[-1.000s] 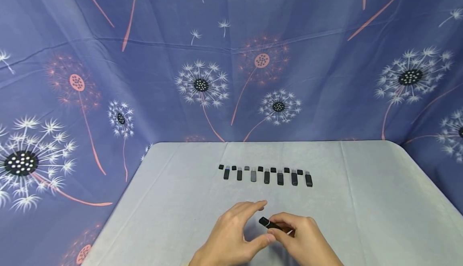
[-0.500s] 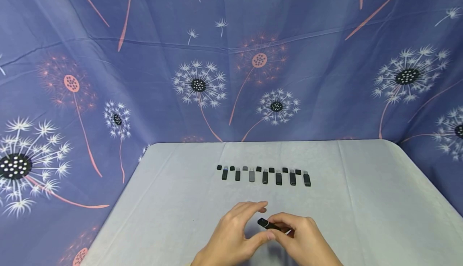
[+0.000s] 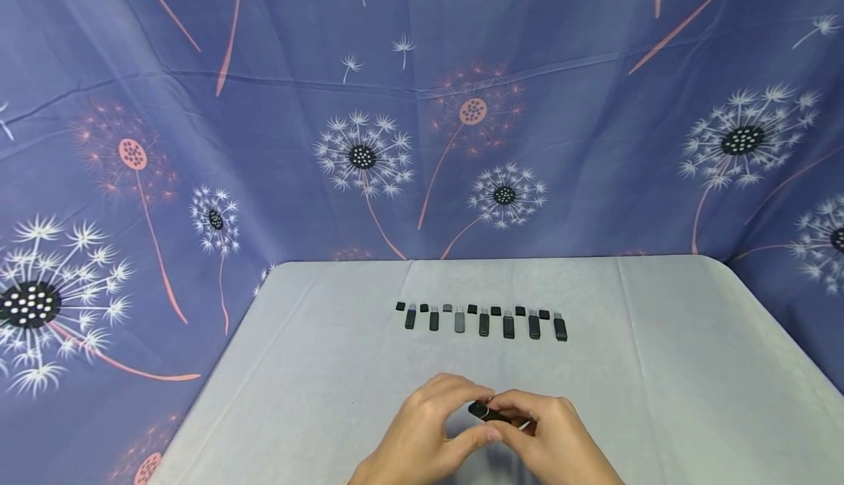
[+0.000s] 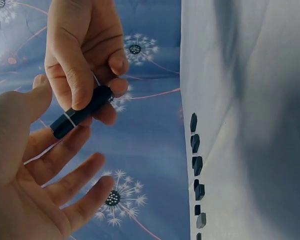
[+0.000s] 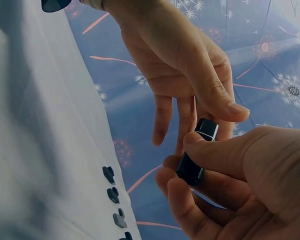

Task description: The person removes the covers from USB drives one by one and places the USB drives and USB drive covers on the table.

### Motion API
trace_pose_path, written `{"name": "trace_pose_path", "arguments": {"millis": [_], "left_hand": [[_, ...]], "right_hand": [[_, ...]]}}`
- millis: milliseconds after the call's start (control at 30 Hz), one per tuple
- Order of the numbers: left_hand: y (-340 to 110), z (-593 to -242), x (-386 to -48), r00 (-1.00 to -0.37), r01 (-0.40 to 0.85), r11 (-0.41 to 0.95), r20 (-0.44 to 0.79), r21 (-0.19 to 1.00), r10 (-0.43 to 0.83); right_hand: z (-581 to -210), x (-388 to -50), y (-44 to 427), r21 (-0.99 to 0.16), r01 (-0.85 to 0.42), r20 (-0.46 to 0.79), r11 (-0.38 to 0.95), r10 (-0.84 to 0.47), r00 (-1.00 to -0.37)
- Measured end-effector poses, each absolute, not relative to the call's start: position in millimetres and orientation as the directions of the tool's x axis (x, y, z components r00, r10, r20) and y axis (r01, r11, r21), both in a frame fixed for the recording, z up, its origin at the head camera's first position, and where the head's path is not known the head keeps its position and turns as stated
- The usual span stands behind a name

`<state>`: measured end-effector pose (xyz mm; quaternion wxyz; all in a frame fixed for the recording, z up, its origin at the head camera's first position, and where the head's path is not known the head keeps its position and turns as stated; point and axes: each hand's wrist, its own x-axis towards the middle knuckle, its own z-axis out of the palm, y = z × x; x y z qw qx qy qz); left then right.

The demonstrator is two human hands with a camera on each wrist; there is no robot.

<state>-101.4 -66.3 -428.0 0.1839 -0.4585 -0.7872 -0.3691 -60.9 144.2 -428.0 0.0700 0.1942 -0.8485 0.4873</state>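
Low over the near part of the table, my right hand (image 3: 550,430) pinches a black USB stick (image 4: 87,111) between thumb and fingers. Its black cap (image 4: 62,126) is on, with a thin pale line where cap meets body. The capped end points toward my left hand (image 3: 428,426). Around that end the left fingers are spread and gently bent; in the left wrist view the left thumb (image 4: 38,97) stands apart from the stick. The left index finger lies close behind the cap, and whether it touches is unclear. Part of the stick's body is hidden by the right fingers.
Farther back on the pale-covered table (image 3: 316,368) lies a row of several uncapped USB sticks (image 3: 484,323), mostly black and one grey (image 3: 459,321). Small loose caps (image 3: 496,311) lie beside their plug ends. A blue dandelion-print cloth (image 3: 422,133) hangs behind the table.
The left fingers have come down and closer to the capped end of the USB stick. My right hand keeps its hold in nearly the same place. The row has stayed put.
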Motion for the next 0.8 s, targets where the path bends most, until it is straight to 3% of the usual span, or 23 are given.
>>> {"name": "trace_pose_path", "arguments": {"millis": [233,433,533,800], "left_hand": [[-67.7,-428.4,-100.8,-0.5,0.864,0.285,0.634,0.416,0.59],[-68.1,-429.4,-98.7,-0.555,0.825,0.293,0.597,0.483,0.579],[-68.2,-430.0,-97.4,-0.574,0.812,0.306,0.586,0.497,0.571],[-68.4,-432.4,-96.5,-0.577,0.81,0.292,0.607,0.508,0.546]], "right_hand": [[-426.4,-60.9,144.0,-0.831,-0.334,0.23,0.445,-0.271,-0.935],[-427.2,-59.6,143.7,-0.808,-0.368,0.273,0.46,-0.261,-0.926],[-426.8,-58.7,143.5,-0.833,-0.334,0.234,0.441,-0.267,-0.935],[-427.5,-59.7,142.3,-0.843,-0.311,0.186,0.438,-0.306,-0.934]]}}
